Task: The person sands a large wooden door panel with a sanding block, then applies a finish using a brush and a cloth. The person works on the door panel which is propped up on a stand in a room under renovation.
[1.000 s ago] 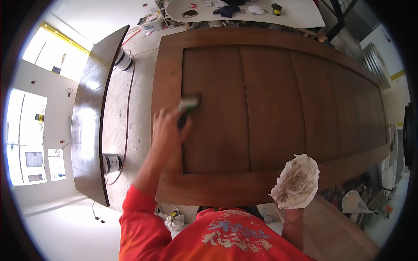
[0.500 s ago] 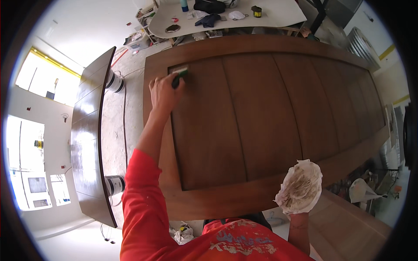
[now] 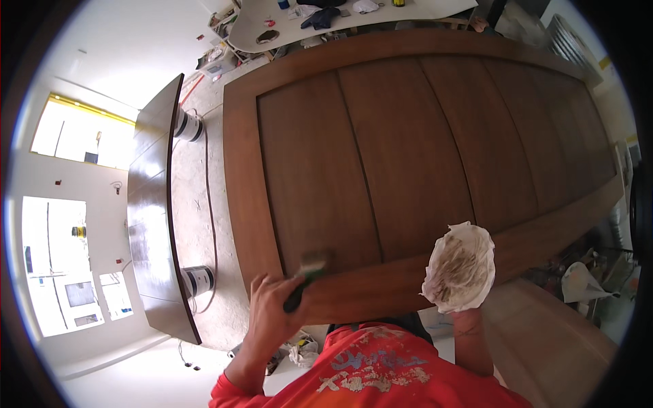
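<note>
A large brown wooden door (image 3: 401, 156) with a recessed, grooved panel lies flat in front of me. My left hand (image 3: 273, 302) is closed round the dark green handle of a paintbrush (image 3: 299, 291). The brush's bristles, a little blurred, are at the near left corner of the recessed panel. My right hand (image 3: 466, 319) holds up a white, crumpled, bowl-shaped thing (image 3: 460, 268) with brown stains inside, over the door's near edge. Most of that hand is hidden behind it, fingers included.
Left of the door, a glossy dark panel (image 3: 151, 211) rests on buckets (image 3: 198, 280). A hose (image 3: 208, 183) runs along the floor between them. Beyond the far edge stands a white table (image 3: 435, 10) with cloths and small containers. Clutter (image 3: 585, 282) lies at the right.
My left hand has brought the brush from the panel's far left corner down to its near left corner. The white bowl-shaped thing in my right hand appears slightly higher in view.
</note>
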The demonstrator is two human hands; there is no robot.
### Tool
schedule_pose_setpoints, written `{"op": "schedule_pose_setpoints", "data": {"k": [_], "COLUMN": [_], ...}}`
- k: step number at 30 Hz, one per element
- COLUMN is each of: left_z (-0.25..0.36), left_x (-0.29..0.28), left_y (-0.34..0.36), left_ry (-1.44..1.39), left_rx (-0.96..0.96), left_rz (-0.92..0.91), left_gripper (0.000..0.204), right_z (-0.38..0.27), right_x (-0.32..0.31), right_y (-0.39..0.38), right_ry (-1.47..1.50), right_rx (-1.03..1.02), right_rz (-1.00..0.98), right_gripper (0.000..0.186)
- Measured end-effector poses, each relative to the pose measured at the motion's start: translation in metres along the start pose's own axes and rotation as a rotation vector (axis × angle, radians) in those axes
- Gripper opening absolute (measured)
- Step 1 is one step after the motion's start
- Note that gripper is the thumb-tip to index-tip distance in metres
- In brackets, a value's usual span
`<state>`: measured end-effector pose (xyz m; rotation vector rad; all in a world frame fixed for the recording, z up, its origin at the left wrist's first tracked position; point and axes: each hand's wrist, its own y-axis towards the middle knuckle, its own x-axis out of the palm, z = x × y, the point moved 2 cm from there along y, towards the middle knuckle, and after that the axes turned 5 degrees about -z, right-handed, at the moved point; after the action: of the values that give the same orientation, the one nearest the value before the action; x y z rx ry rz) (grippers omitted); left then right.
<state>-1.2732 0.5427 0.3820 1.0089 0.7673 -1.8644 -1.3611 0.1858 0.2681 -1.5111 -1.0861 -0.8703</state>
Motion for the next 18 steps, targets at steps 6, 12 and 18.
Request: {"op": "schedule_pose_setpoints", "data": {"k": [6, 12, 18], "left_z": [-0.020, -0.121, -0.041], "left_x": [-0.044, -0.018, 0.032], "left_y": [0.165, 0.332, 0.178], "left_ry": [0.141, 0.331, 0.242], "left_rx": [0.068, 0.072, 0.091], "left_rz": [0.359, 0.547, 0.245], "left_gripper": [0.025, 0.034, 0.030], "right_z": [-0.014, -0.013, -0.011], "right_x": [-0.015, 0.024, 0.013], "right_y": [-0.001, -0.005, 0.002], "right_ry": [0.038, -0.010, -0.057], "right_rx": [-0.046, -0.098, -0.057], "right_rz": [0.097, 0.098, 0.102], "right_gripper": [0.073, 0.063, 0.060]}}
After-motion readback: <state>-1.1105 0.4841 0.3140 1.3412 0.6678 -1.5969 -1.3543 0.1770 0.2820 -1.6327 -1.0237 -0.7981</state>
